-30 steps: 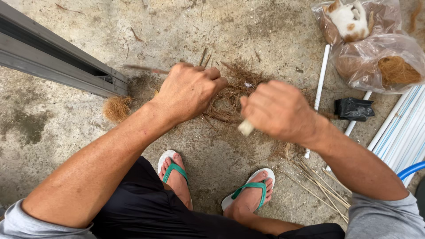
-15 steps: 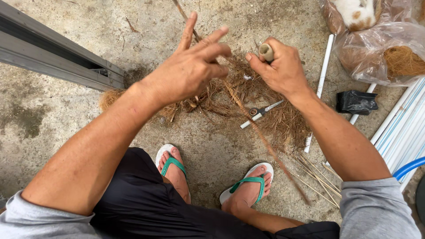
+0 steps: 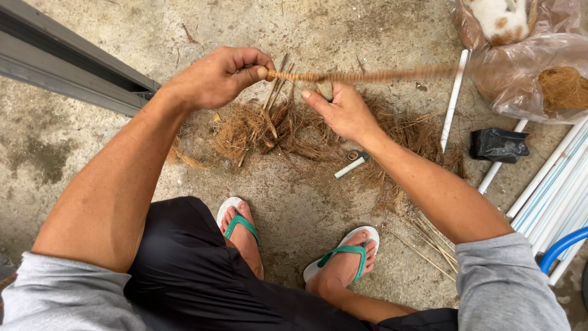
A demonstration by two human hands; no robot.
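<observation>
Fibre rope: I read a thin twisted strand of brown coir (image 3: 343, 76) stretched level between both hands, above the floor; its far end runs right and blurs out towards the plastic bag (image 3: 527, 67).
Left hand: my left hand (image 3: 217, 78) is curled closed, thumb and forefinger pinching the near end of the strand.
Right hand: my right hand (image 3: 343, 110) sits just below the strand, fingers loosely bent, fingertips touching it from underneath. A small pale object rests against the thumb; I cannot tell what it is.
Loose fibre: a heap of coir (image 3: 263, 129) lies on the concrete floor (image 3: 92, 159) directly beneath both hands.
Small tool: a short white-handled tool (image 3: 352, 165) lies on the floor under the right wrist, possibly a knife.
Surroundings: a white pipe (image 3: 454, 98) and a black pouch (image 3: 499, 145) lie to the right; feet in green-strapped sandals (image 3: 343, 260) stand below.
</observation>
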